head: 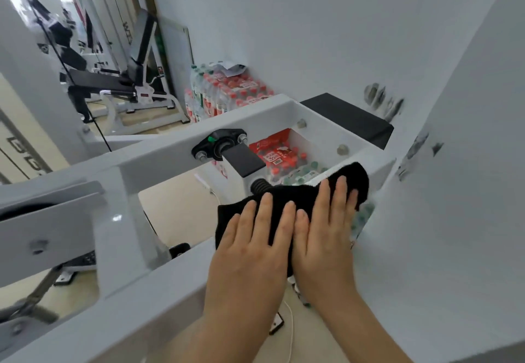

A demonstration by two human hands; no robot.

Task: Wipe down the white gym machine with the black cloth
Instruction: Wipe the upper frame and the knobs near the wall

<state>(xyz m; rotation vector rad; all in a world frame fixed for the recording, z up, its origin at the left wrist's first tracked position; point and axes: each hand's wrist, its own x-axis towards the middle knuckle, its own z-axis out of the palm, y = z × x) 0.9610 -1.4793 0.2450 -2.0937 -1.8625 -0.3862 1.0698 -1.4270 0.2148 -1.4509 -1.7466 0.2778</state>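
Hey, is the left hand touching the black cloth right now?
Touching. The head view shows the left hand lying flat on the black cloth, its straight fingers overlapping the fabric with no gap.

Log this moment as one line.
step: wipe | left hand: flat on cloth | right hand: flat on cloth | cloth: on machine frame

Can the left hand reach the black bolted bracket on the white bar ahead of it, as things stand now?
Probably yes. The left hand lies flat on the black cloth, and only open space separates it from the bracket.
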